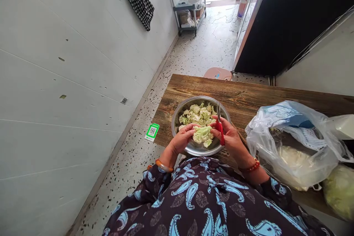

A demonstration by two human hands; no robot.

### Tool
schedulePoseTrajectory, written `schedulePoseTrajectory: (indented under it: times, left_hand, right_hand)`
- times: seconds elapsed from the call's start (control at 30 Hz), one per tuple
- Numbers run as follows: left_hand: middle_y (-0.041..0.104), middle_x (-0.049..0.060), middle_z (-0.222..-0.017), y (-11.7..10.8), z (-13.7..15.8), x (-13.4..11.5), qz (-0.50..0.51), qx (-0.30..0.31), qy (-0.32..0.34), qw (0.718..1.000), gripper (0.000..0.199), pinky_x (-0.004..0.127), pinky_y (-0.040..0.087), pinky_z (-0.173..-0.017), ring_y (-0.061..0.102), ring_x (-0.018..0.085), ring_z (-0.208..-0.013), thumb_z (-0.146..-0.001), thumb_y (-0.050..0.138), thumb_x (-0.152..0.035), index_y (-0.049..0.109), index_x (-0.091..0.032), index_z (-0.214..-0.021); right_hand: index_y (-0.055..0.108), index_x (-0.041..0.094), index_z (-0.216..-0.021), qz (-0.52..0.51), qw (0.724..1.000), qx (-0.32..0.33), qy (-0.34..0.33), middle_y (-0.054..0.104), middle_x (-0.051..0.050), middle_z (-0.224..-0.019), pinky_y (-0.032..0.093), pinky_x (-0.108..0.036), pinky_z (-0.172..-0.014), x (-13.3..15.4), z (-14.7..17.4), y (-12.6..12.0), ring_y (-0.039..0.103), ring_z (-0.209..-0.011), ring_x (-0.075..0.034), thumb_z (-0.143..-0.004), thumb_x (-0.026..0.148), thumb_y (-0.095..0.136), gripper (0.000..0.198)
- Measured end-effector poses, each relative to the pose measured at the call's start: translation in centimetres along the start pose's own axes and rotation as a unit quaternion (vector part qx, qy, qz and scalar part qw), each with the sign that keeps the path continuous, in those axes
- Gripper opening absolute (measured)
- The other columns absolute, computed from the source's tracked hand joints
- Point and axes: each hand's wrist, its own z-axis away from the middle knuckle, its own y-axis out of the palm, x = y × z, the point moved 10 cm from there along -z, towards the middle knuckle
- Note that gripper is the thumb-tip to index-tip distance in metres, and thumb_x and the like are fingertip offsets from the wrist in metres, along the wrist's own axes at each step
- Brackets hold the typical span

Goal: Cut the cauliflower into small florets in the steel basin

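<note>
A metal bowl (174, 118) stands on the wooden table, with several cut cauliflower florets (195, 112) inside. Over its near side my left hand (183, 137) is closed on a larger cauliflower piece (203, 134), its pale green stalks facing up. My right hand (229, 136) has red-handled scissors (220, 129) in its grip, blades pointing away from me. The fingertips of that hand also touch the right side of the cauliflower piece. Whether the blades are parted is hard to make out.
On the table (188, 84) to the right lies a clear plastic bag (293, 147) with pale contents. A wrapped pale green vegetable (340, 191) sits at the lower right. A green QR card (152, 132) is at the table's left edge. Beyond are a pink stool (218, 73) and a wheeled cart (186, 6).
</note>
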Motion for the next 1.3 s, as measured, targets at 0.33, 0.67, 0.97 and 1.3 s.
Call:
schedulePoseTrajectory:
  times: [0.33,0.67,0.97,1.3]
  left_hand:
    - [0.061,0.013,-0.123,2.4,0.6,1.0,0.067,0.036,-0.022,0.997,0.057,0.032,0.053,-0.072,0.061,0.024,-0.1,-0.079,0.066,-0.058,0.061,-0.023,-0.124]
    - [0.059,0.006,-0.113,3.2,0.9,-0.5,-0.043,-0.061,0.049,0.996,0.06,0.024,0.05,-0.074,0.062,0.014,-0.087,-0.068,0.083,-0.037,0.056,-0.021,-0.12]
    - [0.066,0.004,-0.095,3.1,0.5,0.2,0.114,-0.058,-0.019,0.992,0.038,0.031,0.058,-0.06,0.069,0.02,-0.076,-0.074,0.075,-0.039,0.056,-0.019,-0.1]
    - [0.068,0.006,-0.092,4.6,0.0,0.6,0.103,-0.036,-0.049,0.993,0.035,0.028,0.057,-0.046,0.071,0.023,-0.07,-0.077,0.071,-0.036,0.055,-0.017,-0.102]
  right_hand:
    - [0.061,0.025,-0.107,-0.044,0.991,-0.124,0.014,0.059,0.005,-0.074,0.047,-0.023,-0.054,-0.5,0.6,-1.9,0.057,-0.061,-0.011,-0.072,0.044,0.078,0.043]
    - [0.056,0.024,-0.105,-0.035,0.988,-0.152,-0.023,0.059,0.007,-0.071,0.048,-0.023,-0.055,-0.5,1.0,-1.7,0.056,-0.057,-0.011,-0.069,0.041,0.082,0.048]
    - [0.062,0.022,-0.124,0.178,0.982,-0.032,-0.056,0.064,0.0,-0.078,0.05,-0.027,-0.063,0.2,2.3,-3.1,0.06,-0.069,-0.015,-0.085,0.043,0.068,0.045]
    - [0.066,0.017,-0.122,0.367,0.916,0.033,-0.16,0.071,-0.008,-0.091,0.053,-0.034,-0.073,0.7,3.8,-2.3,0.063,-0.076,-0.02,-0.084,0.037,0.069,0.043]
